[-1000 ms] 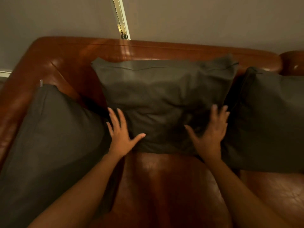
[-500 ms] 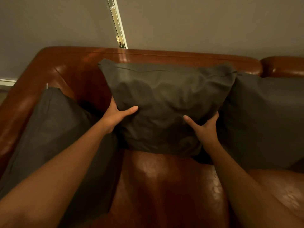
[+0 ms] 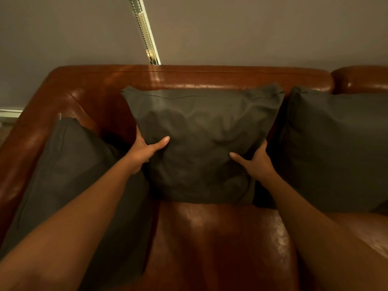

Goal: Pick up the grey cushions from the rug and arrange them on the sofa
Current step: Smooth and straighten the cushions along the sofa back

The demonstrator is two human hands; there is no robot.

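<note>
Middle grey cushion point(image 3: 201, 141) stands upright on the brown leather sofa point(image 3: 210, 238), back against the backrest, bottom edge on the seat.

Left hand point(image 3: 142, 151) grips the cushion's left edge: thumb lies across the front face, the other fingers point(image 3: 138, 135) wrap behind the edge, mostly hidden. Pinching fabric between thumb and fingers.

Right hand point(image 3: 257, 162) mirrors that on the cushion's lower right edge: thumb on the front face pointing inward, fingers point(image 3: 264, 144) curled round the side and behind. Also pinching the cushion. Fabric between the two thumbs is creased and puckered.

Left of the left fingers: another grey cushion point(image 3: 69, 175), leaning against the sofa armrest, its right edge just beside the left wrist. Small white tag point(image 3: 60, 116) sticks up at its top corner.

Right of the right fingers: third grey cushion point(image 3: 336, 148), upright against the backrest, close beside the held one with a dark gap between them.

Above the fingers, beyond the backrest: plain wall point(image 3: 252, 28) with a beaded blind cord point(image 3: 144, 32) running along a pale strip.

Both forearms bare.
</note>
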